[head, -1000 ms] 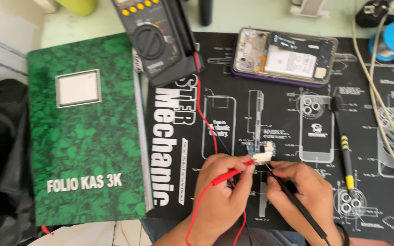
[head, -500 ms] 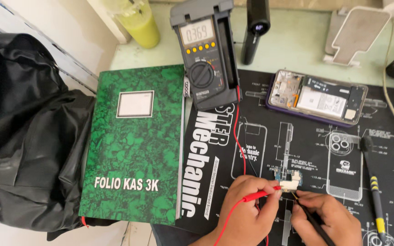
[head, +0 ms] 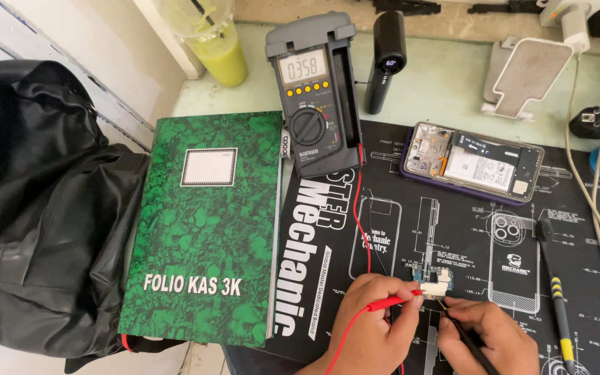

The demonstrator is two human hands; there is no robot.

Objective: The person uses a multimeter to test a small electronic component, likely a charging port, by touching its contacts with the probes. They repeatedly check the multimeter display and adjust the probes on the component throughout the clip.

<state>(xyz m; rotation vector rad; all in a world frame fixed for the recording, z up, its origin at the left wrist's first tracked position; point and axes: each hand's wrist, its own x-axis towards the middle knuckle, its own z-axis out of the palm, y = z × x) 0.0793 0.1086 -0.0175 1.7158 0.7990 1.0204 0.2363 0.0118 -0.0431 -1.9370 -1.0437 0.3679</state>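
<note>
A red probe point(head: 392, 301) and a black probe point(head: 461, 332) are pressed onto a small circuit board point(head: 433, 279) by left hand point(head: 369, 326) and right hand point(head: 484, 337).

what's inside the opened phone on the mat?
The opened phone lies back-off on the black mat. Inside show a large white-labelled battery, a circuit board at its left end and a black strip along the top. Anything beneath the battery is covered.

At nine o'clock, a glossy black leather-like bag point(head: 29, 229). Centre-left, a marbled green ledger point(head: 206, 229) with matt card cover. Beneath, a matt rubbery black mat point(head: 467, 229). At twelve, a grey plastic multimeter point(head: 314, 90).
</note>
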